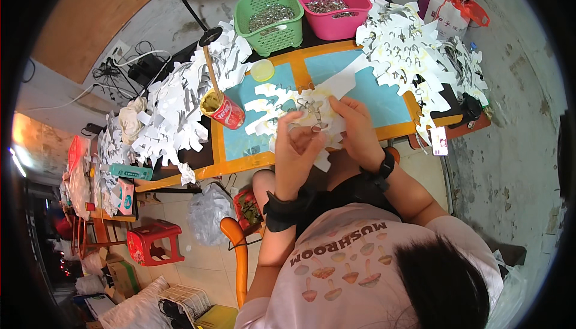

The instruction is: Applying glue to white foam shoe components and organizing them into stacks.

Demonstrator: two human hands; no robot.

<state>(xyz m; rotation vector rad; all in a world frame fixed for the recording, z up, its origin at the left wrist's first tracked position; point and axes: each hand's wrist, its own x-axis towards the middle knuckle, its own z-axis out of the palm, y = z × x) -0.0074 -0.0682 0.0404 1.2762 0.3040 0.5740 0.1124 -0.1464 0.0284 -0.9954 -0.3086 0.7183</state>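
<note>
My left hand (294, 155) is raised over the table's near edge, its index finger lifted and the other fingers curled towards the thumb. At those fingertips is a small metal ring (318, 128), which they seem to pinch. My right hand (359, 130) is closed, thumb and index finger pinching a white cut paper-like piece (341, 84). Beneath and between both hands lie more white pieces with yellowish patches (264, 106), several bearing metal rings. Part of the held piece is hidden behind my fingers.
A red can (227, 114) of yellowish paste holds a wooden stick, near a round yellow lid (262, 70). Behind stand a green basket (270, 36) and a pink basket (336, 22) of metal parts. White pieces heap at left (174, 107) and right (402, 47). A phone (439, 141) sits at the right edge.
</note>
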